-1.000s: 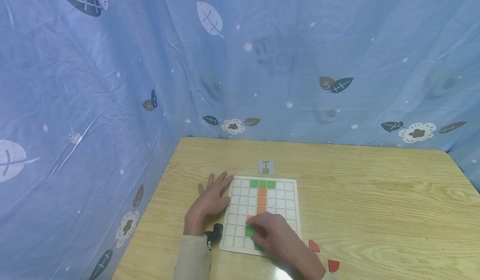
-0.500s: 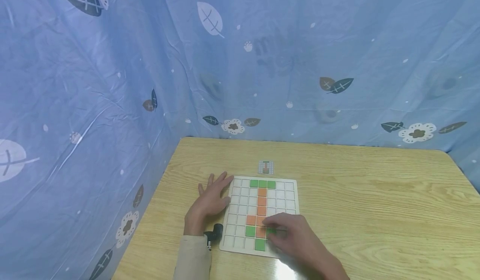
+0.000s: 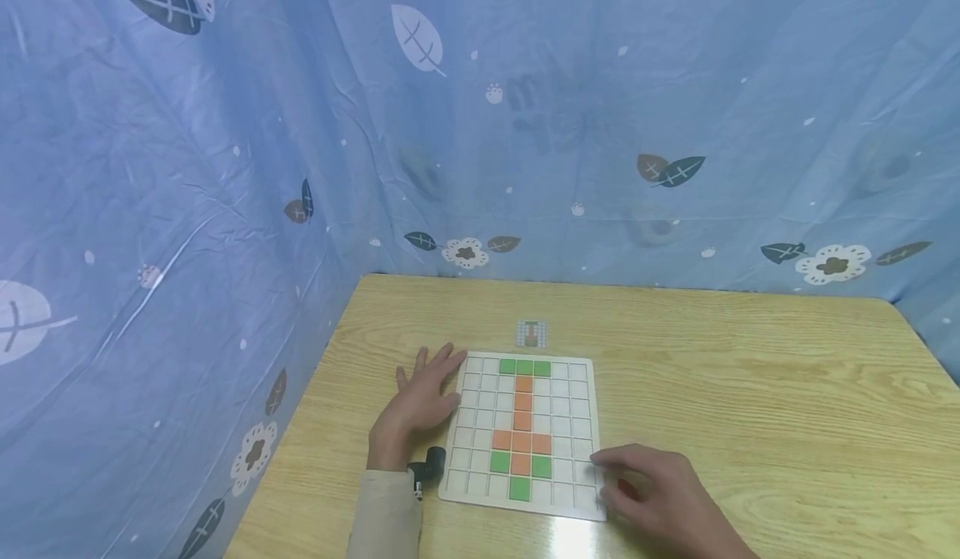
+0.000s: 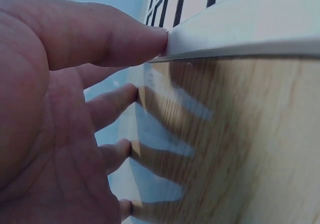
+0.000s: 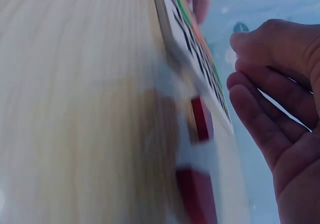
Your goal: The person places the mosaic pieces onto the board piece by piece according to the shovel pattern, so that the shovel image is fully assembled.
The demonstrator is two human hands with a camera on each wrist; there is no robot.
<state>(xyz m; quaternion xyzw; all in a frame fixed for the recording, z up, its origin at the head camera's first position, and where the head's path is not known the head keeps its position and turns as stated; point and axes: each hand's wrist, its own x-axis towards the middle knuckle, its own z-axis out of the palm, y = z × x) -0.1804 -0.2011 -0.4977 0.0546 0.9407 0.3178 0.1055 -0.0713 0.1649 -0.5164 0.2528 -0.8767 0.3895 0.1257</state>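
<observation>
A white grid board (image 3: 558, 409) lies on the table. Orange tiles (image 3: 522, 441) run down its middle, with green tiles (image 3: 542, 466) in the top row and near the bottom. At the board's left edge rests my left hand (image 3: 420, 396), fingers spread, its thumb (image 4: 135, 39) touching the edge in the left wrist view. My right hand (image 3: 663, 492) hovers by the lower right corner, fingers loosely bent and holding nothing. Below it, in the right wrist view, lie a red piece (image 5: 201, 119) beside the board and another red block (image 5: 196, 194) closer; the hand mostly hides them in the head view.
A small card (image 3: 532, 334) with a printed grid picture lies just behind the board. The wooden table (image 3: 750, 392) stretches to the right. Blue patterned cloth (image 3: 570, 126) hangs along the back and left sides.
My right hand has moved right, off the board to its lower right corner. The orange and green tiles it covered, including those right of the middle column, now show. My left hand stays put.
</observation>
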